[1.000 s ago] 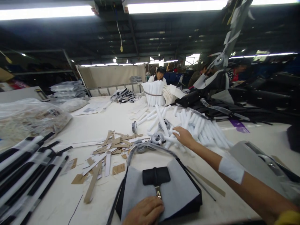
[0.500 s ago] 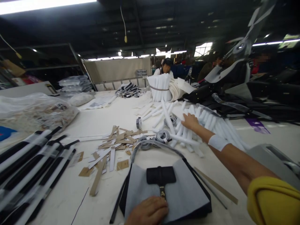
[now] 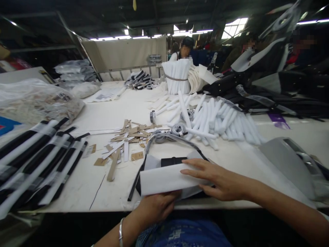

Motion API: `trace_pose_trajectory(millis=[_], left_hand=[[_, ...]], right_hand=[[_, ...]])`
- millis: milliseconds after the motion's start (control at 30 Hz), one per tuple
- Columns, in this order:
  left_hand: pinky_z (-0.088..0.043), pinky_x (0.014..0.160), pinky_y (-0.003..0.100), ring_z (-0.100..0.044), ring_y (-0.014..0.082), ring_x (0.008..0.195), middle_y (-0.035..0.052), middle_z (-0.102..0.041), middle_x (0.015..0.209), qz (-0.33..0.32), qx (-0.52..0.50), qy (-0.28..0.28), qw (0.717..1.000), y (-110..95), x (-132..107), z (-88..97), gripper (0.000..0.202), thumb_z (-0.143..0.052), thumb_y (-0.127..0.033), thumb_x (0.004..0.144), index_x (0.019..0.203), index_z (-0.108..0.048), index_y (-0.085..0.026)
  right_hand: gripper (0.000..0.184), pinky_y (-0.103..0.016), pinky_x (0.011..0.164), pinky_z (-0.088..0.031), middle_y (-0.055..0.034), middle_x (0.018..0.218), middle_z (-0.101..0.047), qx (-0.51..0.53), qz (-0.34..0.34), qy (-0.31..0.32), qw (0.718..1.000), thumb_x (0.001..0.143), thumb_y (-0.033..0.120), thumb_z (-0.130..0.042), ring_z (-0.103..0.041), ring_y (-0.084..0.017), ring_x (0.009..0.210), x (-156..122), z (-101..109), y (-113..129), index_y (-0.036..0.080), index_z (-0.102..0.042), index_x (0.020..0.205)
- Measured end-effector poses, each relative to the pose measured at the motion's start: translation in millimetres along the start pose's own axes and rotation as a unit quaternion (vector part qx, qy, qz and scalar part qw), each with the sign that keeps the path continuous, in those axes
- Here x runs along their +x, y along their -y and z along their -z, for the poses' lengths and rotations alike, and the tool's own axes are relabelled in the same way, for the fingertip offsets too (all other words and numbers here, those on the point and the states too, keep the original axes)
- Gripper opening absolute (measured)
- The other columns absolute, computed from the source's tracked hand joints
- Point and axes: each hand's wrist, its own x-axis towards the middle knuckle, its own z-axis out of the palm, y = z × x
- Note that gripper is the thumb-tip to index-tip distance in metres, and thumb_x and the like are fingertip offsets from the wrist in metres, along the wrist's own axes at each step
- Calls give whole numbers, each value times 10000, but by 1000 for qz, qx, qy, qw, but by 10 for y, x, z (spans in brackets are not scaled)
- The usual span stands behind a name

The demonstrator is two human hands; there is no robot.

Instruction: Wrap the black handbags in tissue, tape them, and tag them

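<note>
A black handbag (image 3: 171,161) with grey-white sheet over its front lies before me at the table edge, its wrapped handle (image 3: 174,138) arched away from me. A flat white strip of padding (image 3: 161,176) lies crosswise over the bag, hiding most of its front and clasp. My right hand (image 3: 210,176) holds the strip's right end, fingers spread over its top face and thumb lower down. Under the strip's near edge, my left hand (image 3: 160,204) is curled against the bag's lower front; its fingertips are hidden, so what they grip cannot be seen.
White padding rolls (image 3: 226,120) are heaped beyond my right hand. Cardboard strips (image 3: 128,133) and a tape roll (image 3: 152,117) lie ahead. Wrapped black-and-white straps (image 3: 38,157) fill the left; a grey machine (image 3: 288,164) stands right. A person (image 3: 185,48) is across the table.
My right hand has come back from the white heap to the bag, bringing the white strip. My left hand has stayed at the bag's front and is now partly covered. The view has tilted down.
</note>
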Motion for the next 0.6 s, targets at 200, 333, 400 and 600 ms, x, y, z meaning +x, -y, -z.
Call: trace_pose_trajectory(millis=[200, 333, 400, 600], left_hand=[[-557, 978, 331, -656, 208, 1154, 2, -606, 1384, 24, 26, 9, 999, -19, -108, -106, 597, -528, -165, 928, 1487, -381, -312], [-586, 922, 317, -676, 196, 1111, -18, -636, 1346, 23, 15, -4, 1000, -9, -102, -83, 583, -529, -162, 929, 1474, -399, -323], [-590, 910, 311, -692, 187, 1071, -18, -657, 1315, 17, 1, -13, 1000, -7, -91, -71, 563, -530, -164, 929, 1459, -422, -319], [-596, 898, 322, -701, 187, 1049, -11, -671, 1292, 9, 3, -19, 1000, 2, -88, -84, 525, -506, -155, 935, 1438, -454, -297]], right_hand=[[736, -624, 1107, -301, -120, 1557, -372, -50, -11, 28, 998, 762, 91, -591, -420, -374, 1361, 63, -339, -105, 380, -498, 1431], [719, -592, 1119, -288, -125, 1562, -361, -71, -28, 41, 996, 778, 112, -581, -394, -358, 1378, -2, -405, -88, 370, -485, 1442], [733, -581, 1117, -290, -131, 1558, -364, -85, -47, 25, 995, 767, 117, -586, -381, -357, 1381, -49, -439, -47, 353, -477, 1452], [770, -600, 1116, -261, -122, 1546, -383, -87, -49, -2, 995, 717, 123, -596, -387, -359, 1361, -116, -535, -7, 340, -485, 1447]])
